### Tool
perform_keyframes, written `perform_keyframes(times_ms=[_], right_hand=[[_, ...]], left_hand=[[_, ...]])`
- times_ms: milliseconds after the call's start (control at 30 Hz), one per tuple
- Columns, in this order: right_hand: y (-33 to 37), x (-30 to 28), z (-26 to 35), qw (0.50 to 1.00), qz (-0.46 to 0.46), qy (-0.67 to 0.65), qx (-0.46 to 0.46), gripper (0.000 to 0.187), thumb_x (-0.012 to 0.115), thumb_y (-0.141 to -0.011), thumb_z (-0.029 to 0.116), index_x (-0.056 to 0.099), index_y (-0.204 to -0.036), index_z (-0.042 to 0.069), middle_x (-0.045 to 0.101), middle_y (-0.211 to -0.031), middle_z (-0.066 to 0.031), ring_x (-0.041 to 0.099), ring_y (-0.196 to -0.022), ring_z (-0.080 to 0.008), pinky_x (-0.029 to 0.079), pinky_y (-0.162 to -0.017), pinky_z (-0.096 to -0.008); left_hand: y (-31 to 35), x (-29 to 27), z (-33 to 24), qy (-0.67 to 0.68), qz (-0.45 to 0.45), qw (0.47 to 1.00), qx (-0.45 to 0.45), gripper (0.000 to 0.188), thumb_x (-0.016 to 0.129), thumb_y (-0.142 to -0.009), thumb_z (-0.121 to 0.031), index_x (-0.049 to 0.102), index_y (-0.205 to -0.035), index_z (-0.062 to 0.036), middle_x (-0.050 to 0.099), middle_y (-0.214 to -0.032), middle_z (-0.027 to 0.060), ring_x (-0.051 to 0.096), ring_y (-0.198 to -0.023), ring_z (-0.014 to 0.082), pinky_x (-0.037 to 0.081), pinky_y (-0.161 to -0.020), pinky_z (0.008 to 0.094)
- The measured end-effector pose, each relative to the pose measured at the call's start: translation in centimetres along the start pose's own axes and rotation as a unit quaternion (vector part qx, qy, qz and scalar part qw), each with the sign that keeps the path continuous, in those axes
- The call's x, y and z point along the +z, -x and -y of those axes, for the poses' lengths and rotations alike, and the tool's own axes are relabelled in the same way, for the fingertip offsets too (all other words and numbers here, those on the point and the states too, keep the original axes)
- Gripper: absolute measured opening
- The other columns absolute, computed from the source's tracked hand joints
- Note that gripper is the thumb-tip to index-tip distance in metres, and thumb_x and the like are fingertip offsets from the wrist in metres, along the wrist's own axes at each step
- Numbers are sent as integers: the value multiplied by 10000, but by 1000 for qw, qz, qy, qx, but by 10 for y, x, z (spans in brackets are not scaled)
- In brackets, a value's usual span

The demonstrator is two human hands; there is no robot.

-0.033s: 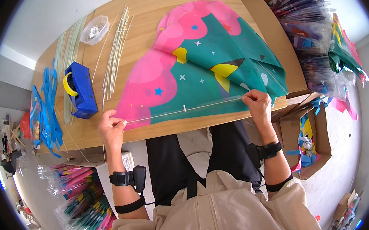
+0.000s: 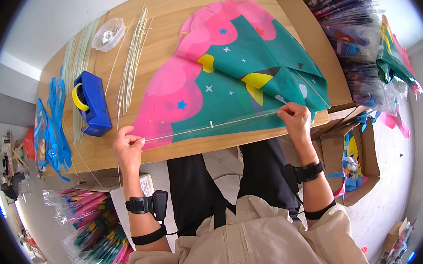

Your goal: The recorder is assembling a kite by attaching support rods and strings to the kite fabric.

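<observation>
In the head view, a pale-floored room surrounds a light wooden desk, whose edges bend in the fisheye. A large pink and green printed sheet lies folded over the desk's right half, from near the far edge almost to the near edge, and reaches the right edge close to the near right corner. Along its near side runs a thin white rod, with a small white tab about midway.

The two hands are well apart. The left hand pinches thumb to fingers at the sheet's pink near corner, by the rod's left end. The right hand pinches the sheet's green near side toward the desk's near right corner. How rod and sheet lie between the fingertips cannot be told.

Left of the sheet, a bundle of pale sticks points toward the far edge, beside a clear plastic tub. A blue tape dispenser with a yellow roll stands nearer the left edge, beside pale green sticks. Blue strips lie along that edge. An open cardboard box sits below the near right corner.
</observation>
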State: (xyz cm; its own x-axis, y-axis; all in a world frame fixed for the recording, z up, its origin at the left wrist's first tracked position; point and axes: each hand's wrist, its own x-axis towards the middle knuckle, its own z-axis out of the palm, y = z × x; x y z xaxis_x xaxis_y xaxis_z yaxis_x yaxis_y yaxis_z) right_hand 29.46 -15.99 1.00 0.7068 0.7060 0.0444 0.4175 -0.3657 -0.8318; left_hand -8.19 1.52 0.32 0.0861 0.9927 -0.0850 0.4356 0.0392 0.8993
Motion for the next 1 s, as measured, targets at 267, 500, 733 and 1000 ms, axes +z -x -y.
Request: perform_keyframes(times_ms=[267,500,733,1000], right_hand=[[-2,5,-4,1000,4,23,7,110,645,-706,62,599,-675,-33,514,-517,-64,453,-494,-110,385,-507,-276],[-5,7,-6,999,3,46,8,121,668,-695,79,622,-682,-32,543,-531,-78,487,-504,-118,405,-516,-280],[-10,3,-4,999,6,27,36,124,695,-665,82,653,-701,-28,578,-548,-72,512,-518,-113,419,-526,-269],[-12,5,-10,999,-1,19,50,131,712,-655,92,658,-684,-23,594,-552,-73,533,-524,-119,434,-540,-271]], left_hand=[[-3,1,10,-35,6,999,18,404,627,-703,123,524,-1083,31,627,-674,72,547,-562,94,424,-497,225],[-3,4,17,-43,8,998,35,409,630,-703,120,516,-1085,32,626,-673,63,548,-561,94,430,-494,226],[-3,3,10,-34,16,999,0,415,608,-715,127,509,-1110,46,626,-693,59,533,-561,83,411,-483,207],[-2,3,2,-43,14,999,10,402,613,-707,124,519,-1091,50,627,-684,62,533,-553,84,414,-479,212]])
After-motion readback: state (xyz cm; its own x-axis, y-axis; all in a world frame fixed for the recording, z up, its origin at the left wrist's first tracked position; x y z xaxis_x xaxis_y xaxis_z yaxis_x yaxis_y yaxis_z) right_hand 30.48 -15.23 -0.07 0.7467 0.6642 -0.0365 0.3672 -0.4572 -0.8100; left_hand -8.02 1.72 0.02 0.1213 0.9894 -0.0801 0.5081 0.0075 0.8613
